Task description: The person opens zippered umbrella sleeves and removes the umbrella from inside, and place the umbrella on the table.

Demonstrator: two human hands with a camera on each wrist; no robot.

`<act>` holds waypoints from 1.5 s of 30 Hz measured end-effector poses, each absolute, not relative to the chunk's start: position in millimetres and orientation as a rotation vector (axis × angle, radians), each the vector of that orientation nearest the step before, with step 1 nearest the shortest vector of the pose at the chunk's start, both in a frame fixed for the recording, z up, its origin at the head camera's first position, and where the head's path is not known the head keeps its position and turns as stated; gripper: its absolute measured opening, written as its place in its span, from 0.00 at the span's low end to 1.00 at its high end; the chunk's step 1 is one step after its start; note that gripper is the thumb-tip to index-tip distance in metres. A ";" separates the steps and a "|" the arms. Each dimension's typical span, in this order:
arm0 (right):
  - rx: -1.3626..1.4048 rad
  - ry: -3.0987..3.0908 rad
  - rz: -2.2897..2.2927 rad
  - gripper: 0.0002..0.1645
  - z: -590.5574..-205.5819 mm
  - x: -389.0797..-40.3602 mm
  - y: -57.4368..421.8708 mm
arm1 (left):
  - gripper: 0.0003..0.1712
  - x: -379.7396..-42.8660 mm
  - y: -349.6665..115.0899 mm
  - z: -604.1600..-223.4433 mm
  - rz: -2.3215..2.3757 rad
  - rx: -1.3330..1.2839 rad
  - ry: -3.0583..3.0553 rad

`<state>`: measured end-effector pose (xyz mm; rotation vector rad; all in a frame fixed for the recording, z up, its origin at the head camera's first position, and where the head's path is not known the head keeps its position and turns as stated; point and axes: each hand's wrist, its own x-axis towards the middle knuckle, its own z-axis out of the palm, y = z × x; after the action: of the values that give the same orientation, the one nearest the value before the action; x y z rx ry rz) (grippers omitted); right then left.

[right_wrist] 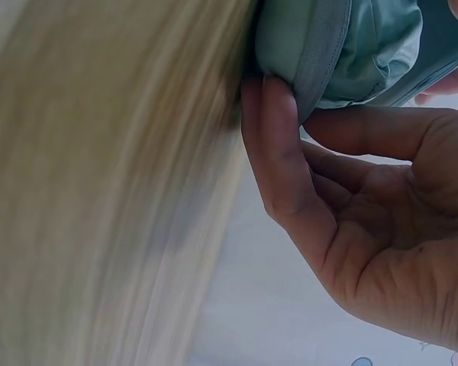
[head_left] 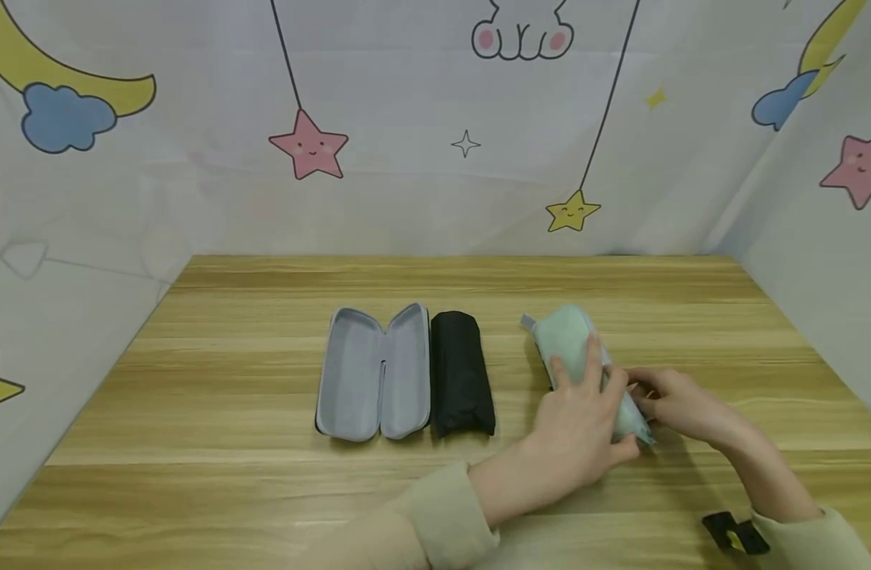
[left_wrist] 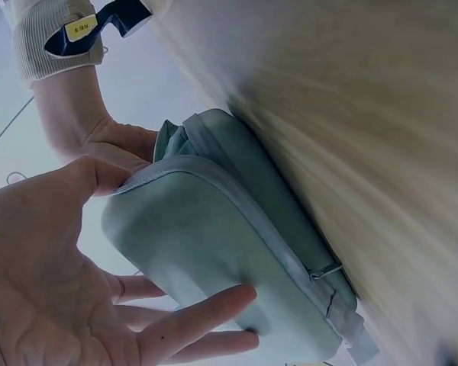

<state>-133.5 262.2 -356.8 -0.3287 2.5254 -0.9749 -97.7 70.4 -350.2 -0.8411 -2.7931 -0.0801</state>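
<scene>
A pale green zip case (head_left: 567, 336) with grey zip trim lies at an angle on the right of the table. My left hand (head_left: 578, 419) rests on its top with fingers spread. In the left wrist view the thumb touches the lid's edge and the fingertips (left_wrist: 244, 301) lie on the lid. At the case's near right side, my right hand (head_left: 674, 404) pinches the lower rim between thumb and fingers. The right wrist view shows the case parted there, with crumpled teal lining (right_wrist: 378, 49) in the gap. A zip pull (left_wrist: 326, 270) hangs farther along the trim.
Left of the green case lies an oblong black bundle (head_left: 462, 372). Touching its left side is an opened grey-lined hard case (head_left: 350, 372). The wooden table (head_left: 229, 491) meets printed cloth walls (head_left: 407, 206) at the back and sides. A black strap (head_left: 735, 534) sits by the right sleeve.
</scene>
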 end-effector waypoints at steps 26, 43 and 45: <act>-0.315 2.524 -0.970 0.25 -357.1 -132.1 260.2 | 0.42 -97.6 43.5 -348.7 0.080 -0.967 -2.679; -0.283 2.572 -0.927 0.26 -356.3 -133.3 258.6 | 0.43 -105.0 22.2 -351.9 -0.006 -1.014 -2.607; -0.272 2.575 -0.918 0.26 -356.4 -133.3 258.4 | 0.43 -105.2 19.6 -351.7 -0.012 -1.022 -2.614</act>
<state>-133.3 258.4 -356.4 -0.2722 2.5750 -0.9184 -105.2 19.6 -351.7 -1.0218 -2.6142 -0.0116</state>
